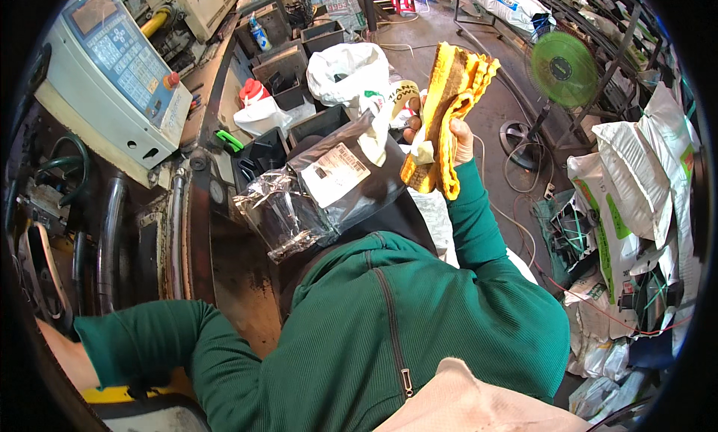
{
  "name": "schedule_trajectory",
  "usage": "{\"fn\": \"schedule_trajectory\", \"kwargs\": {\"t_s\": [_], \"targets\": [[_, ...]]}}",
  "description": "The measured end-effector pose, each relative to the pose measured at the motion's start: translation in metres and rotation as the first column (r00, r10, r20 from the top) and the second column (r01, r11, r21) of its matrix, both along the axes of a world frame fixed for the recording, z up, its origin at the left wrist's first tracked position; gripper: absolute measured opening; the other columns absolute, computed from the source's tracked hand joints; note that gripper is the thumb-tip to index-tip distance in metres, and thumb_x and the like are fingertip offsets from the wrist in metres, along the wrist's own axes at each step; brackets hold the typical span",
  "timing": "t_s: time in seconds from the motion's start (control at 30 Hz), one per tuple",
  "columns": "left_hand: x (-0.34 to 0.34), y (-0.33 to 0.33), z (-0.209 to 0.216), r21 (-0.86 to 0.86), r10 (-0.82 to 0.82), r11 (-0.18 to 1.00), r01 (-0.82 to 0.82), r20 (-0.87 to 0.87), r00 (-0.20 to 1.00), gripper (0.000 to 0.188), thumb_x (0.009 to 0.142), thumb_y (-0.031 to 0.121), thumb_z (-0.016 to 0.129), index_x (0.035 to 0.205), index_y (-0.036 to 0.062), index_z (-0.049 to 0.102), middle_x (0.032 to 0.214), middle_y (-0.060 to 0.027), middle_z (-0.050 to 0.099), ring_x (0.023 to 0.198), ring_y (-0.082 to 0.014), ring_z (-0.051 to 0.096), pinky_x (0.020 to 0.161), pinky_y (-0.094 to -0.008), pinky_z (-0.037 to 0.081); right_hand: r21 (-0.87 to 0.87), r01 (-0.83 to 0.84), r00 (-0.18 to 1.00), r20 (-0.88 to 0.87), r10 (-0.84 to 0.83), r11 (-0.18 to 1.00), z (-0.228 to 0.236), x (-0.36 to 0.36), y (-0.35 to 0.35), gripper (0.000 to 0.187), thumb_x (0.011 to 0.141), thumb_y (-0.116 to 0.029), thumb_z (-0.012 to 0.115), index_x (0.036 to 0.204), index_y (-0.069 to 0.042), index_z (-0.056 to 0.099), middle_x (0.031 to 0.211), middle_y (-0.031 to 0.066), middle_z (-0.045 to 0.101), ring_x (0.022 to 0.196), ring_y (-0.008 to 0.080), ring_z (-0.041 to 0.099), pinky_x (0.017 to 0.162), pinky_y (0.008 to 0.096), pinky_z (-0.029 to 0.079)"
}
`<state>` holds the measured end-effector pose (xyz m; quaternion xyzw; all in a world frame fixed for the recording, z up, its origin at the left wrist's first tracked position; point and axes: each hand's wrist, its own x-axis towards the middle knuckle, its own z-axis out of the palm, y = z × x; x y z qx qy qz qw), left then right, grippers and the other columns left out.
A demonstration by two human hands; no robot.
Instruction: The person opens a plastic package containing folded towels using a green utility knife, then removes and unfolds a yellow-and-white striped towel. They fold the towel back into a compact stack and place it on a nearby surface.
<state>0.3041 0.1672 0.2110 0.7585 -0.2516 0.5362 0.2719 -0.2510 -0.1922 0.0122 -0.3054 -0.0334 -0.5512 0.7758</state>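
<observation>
My right hand [462,142] is raised in front of me, wrapped around a folded yellow-and-brown striped cloth [447,95]. Fingertips show at the cloth's left side, partly hidden behind it. A small pale tag or scrap [424,152] sits against the cloth's lower part. Across my lap lies a clear plastic bag [288,207] with dark contents and a white printed label [335,175]. Just past the bag, a pale strip of material [374,140] hangs near the cloth. My left forearm [67,355] reaches out past the lower left edge, so the hand itself is out of sight.
A machine control panel [123,65] with a red knob stands on the left. Dark bins [288,84] and a white sack [348,69] are ahead. A green fan [562,69] stands to the right, near stacked white sacks [632,181]. Cables cross the floor [497,106].
</observation>
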Motion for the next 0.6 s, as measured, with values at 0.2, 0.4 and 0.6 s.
{"fn": "schedule_trajectory", "kwargs": {"t_s": [0.2, 0.4, 0.6], "targets": [[0.002, -0.043, 0.014, -0.009, -0.047, 0.999, 0.048, 0.061, 0.997, 0.067, 0.080, 0.061, 0.053, 0.111, 0.0033, 0.065, 0.112, -0.0252, 0.060, 0.106, -0.0357, 0.058, 0.093, -0.0470, 0.043, 0.038, 0.046, 0.992, -0.121, -0.041, 0.998, -0.012, 0.011, -0.004, 0.071, 0.067, -0.028, 0.070, 0.128, -0.001, 0.046, 0.116, 0.0162, 0.055, 0.087, 0.0238, 0.058, 0.083, 0.0429, 0.054], [0.011, -0.101, 0.026, -0.015, -0.096, 0.995, 0.098, 0.109, 0.989, 0.069, 0.079, 0.062, 0.054, 0.111, 0.0031, 0.065, 0.113, -0.0253, 0.060, 0.106, -0.0361, 0.058, 0.093, -0.0463, 0.043, -0.021, -0.063, 0.989, -0.135, 0.059, 0.998, -0.024, 0.022, -0.012, 0.064, 0.067, -0.030, 0.071, 0.122, -0.004, 0.051, 0.116, 0.0131, 0.052, 0.086, 0.0219, 0.054, 0.084, 0.0427, 0.052], [0.029, -0.172, 0.053, 0.002, -0.137, 0.990, 0.138, 0.166, 0.977, 0.070, 0.078, 0.064, 0.055, 0.111, 0.0028, 0.065, 0.114, -0.0254, 0.059, 0.106, -0.0364, 0.059, 0.093, -0.0457, 0.043, 0.132, 0.013, 0.979, -0.203, 0.014, 0.991, -0.027, 0.035, -0.007, 0.065, 0.071, -0.030, 0.068, 0.127, -0.003, 0.048, 0.123, 0.0159, 0.053, 0.094, 0.0269, 0.057, 0.084, 0.0417, 0.051]]}}
